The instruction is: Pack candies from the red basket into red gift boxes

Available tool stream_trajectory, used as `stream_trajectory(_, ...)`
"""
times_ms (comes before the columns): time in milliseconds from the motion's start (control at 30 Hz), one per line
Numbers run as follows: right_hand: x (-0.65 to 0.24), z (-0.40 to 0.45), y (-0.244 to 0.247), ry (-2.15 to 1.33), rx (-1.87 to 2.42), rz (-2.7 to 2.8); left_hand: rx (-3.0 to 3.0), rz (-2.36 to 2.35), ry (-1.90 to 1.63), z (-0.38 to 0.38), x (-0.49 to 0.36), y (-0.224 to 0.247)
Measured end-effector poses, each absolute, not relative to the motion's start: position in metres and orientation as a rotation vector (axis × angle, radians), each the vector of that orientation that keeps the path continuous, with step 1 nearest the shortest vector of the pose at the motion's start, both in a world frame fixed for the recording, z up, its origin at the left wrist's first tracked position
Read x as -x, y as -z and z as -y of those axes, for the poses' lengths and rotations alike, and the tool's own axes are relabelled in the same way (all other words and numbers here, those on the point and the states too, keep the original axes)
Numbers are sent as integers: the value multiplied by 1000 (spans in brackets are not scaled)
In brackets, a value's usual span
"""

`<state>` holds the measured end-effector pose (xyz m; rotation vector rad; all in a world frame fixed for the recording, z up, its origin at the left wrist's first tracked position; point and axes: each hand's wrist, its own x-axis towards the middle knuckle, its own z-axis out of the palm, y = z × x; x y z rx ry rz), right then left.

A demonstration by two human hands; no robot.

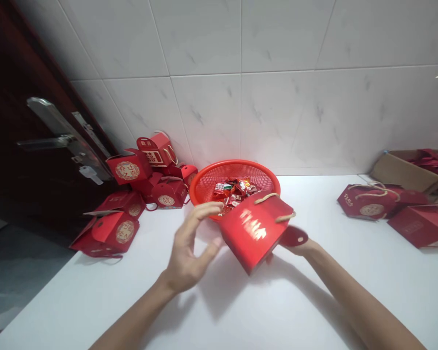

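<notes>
A red gift box [253, 228] with gold writing and rope handles is tilted above the white table, in front of the candy basket. My right hand [300, 248] supports it from behind on the right, its fingers mostly hidden by the box and a dark red rounded flap. To the box's left is my left hand [193, 248], fingers spread and curved with nothing in them, thumb close to the box's edge. Behind the box stands a red plastic basket [235, 164] that holds several wrapped candies [246, 184].
Several red gift boxes [126, 170] are piled at the left by a dark door with a metal handle [56, 141]. More red boxes [368, 200] lie at the right, beside a cardboard carton [390, 170] with dark red items inside. A tiled wall [277, 116] closes off the back.
</notes>
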<state>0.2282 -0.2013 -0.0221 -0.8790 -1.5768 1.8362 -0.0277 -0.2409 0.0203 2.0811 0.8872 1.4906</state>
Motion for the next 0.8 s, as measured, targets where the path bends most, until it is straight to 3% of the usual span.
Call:
stream_trajectory(167,-223,216,-6,-870,1540,2280,-1996,-900,-1547,235,46,-26)
stream_trajectory(267,-205,230,-12,-541,1805,2424,-2231,-799,-1369,240,34,-29)
stream_trajectory(400,-189,242,-11,-383,1980,2488,-2532,-693,-978,247,13,-29)
stream_trajectory(567,-184,244,-6,-369,1987,2524,-2677,-991,-329,247,10,-26)
stream_trajectory(800,-175,245,-4,-408,1948,2516,-2477,-1135,-261,244,22,-20)
